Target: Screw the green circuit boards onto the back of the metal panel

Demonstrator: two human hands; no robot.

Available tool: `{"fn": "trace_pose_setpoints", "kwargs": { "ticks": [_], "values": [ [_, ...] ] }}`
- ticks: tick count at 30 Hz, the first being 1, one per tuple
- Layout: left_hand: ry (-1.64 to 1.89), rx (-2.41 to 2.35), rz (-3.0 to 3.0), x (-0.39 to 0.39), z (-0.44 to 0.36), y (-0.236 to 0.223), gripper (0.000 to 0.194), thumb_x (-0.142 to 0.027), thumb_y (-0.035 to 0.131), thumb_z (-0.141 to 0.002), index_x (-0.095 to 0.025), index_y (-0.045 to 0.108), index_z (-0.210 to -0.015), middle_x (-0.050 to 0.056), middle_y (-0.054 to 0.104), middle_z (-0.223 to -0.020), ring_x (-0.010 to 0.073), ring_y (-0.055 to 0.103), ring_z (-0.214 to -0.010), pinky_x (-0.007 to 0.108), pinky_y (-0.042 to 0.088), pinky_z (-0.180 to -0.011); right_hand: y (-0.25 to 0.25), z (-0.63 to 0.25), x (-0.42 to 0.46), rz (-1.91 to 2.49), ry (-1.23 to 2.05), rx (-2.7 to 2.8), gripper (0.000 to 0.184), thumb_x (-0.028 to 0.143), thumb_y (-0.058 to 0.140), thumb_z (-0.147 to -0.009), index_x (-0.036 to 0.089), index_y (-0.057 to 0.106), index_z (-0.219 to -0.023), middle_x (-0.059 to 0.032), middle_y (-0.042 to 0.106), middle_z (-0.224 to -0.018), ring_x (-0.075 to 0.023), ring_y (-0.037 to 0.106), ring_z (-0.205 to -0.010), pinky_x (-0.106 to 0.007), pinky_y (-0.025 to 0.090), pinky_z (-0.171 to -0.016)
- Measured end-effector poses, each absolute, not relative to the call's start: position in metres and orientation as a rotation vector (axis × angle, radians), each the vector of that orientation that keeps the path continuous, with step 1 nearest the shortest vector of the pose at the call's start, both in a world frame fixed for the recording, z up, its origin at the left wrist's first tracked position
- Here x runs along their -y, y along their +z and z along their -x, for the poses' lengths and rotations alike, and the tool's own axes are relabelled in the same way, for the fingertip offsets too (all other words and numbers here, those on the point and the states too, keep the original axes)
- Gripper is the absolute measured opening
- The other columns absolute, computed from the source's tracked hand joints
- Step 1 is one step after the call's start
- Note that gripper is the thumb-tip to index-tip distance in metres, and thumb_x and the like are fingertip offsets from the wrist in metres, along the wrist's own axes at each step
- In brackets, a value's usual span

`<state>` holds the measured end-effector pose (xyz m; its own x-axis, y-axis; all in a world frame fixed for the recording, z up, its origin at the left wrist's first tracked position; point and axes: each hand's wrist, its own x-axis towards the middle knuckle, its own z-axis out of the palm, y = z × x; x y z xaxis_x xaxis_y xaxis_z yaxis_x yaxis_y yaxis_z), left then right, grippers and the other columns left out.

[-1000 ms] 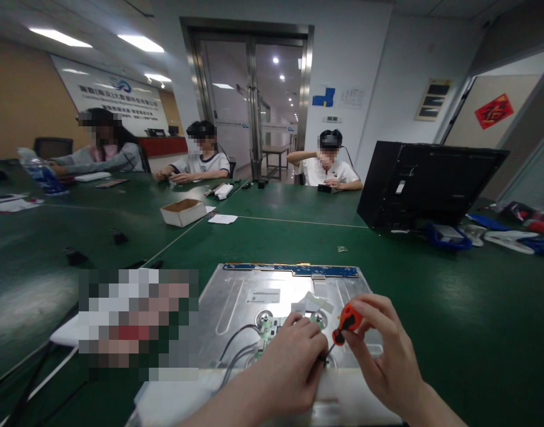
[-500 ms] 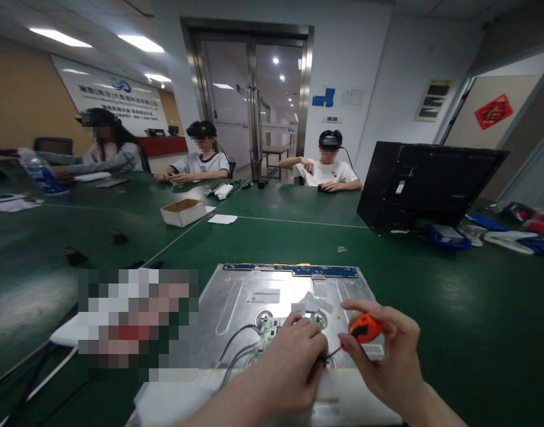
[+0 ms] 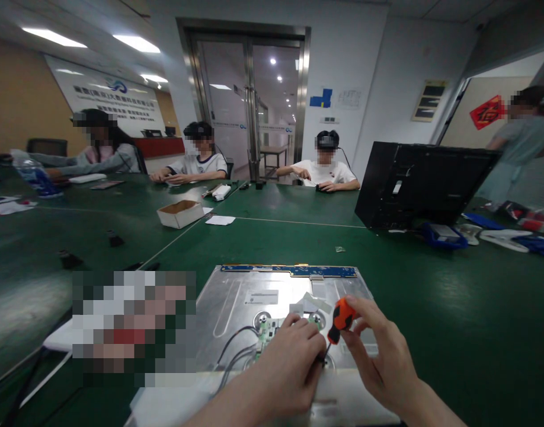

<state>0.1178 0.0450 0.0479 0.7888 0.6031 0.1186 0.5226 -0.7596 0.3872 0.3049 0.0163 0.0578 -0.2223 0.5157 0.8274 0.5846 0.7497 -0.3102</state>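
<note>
Where head view looks down, right hand (image 3: pixel 383 353) pinches orange screwdriver (image 3: pixel 343 314) over metal panel (image 3: pixel 236 307); left hand (image 3: pixel 294 362), curled, hides part of green board (image 3: pixel 266 332), can't tell its grip; white box (image 3: pixel 181 217) and black monitor (image 3: pixel 423 184) stand beyond, 3 people (image 3: pixel 328 171) sit across table (image 3: pixel 276 240)

1 head-worn camera looks forward and down.

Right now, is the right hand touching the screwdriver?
Touching. The head view shows the right hand holding the screwdriver by its orange handle, with no gap showing at the handle's upper end.
</note>
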Motion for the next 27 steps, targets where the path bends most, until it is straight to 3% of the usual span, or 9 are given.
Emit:
{"fn": "trace_pose_setpoints", "kwargs": {
  "ticks": [6,9,14,21,27],
  "values": [
    [0.343,-0.876,-2.607,-0.043,-0.119,0.052,0.029,-0.011,0.056,-0.079,-0.021,0.063,-0.105,0.006,0.066,-0.101,0.0255,0.059,-0.096,0.044,0.037,-0.093,0.043,-0.306,-0.018,0.846,-0.065,1.739,0.047,0.019,0.063,-0.089,0.024,0.042,-0.131,-0.009,0.066,-0.107,-0.0183,0.069,-0.079,-0.031,0.061,-0.061],
    [0.346,-0.876,-2.617,-0.044,-0.119,0.051,0.027,-0.012,0.056,-0.079,-0.021,0.062,-0.104,0.006,0.066,-0.101,0.0253,0.059,-0.095,0.043,0.038,-0.092,0.042,-0.306,-0.018,0.857,-0.05,1.739,0.046,0.019,0.062,-0.09,0.024,0.042,-0.13,-0.0103,0.065,-0.11,-0.0191,0.069,-0.083,-0.033,0.062,-0.064],
    [0.339,-0.865,-2.644,-0.045,-0.118,0.048,0.023,-0.012,0.057,-0.078,-0.02,0.06,-0.1,0.007,0.067,-0.102,0.0257,0.059,-0.096,0.043,0.038,-0.09,0.051,-0.306,-0.017,0.845,-0.026,1.837,0.046,0.015,0.053,-0.093,0.027,0.041,-0.136,-0.01,0.061,-0.114,-0.0183,0.067,-0.085,-0.027,0.058,-0.055],
    [0.343,-0.858,-2.638,-0.045,-0.118,0.049,0.019,-0.014,0.056,-0.079,-0.019,0.062,-0.096,0.007,0.067,-0.102,0.0254,0.06,-0.096,0.043,0.038,-0.09,0.056,-0.304,-0.016,0.85,-0.07,1.852,0.048,0.016,0.05,-0.094,0.023,0.038,-0.14,-0.0057,0.065,-0.095,-0.0146,0.061,-0.064,-0.026,0.057,-0.052],
    [0.338,-0.865,-2.625,-0.044,-0.118,0.049,0.019,-0.013,0.056,-0.08,-0.018,0.062,-0.097,0.007,0.067,-0.1,0.025,0.059,-0.096,0.044,0.038,-0.093,0.059,-0.304,-0.019,0.787,-0.125,1.808,0.047,0.02,0.06,-0.092,0.026,0.041,-0.135,-0.0024,0.064,-0.086,-0.0174,0.064,-0.071,-0.026,0.056,-0.052]
  ]
}}
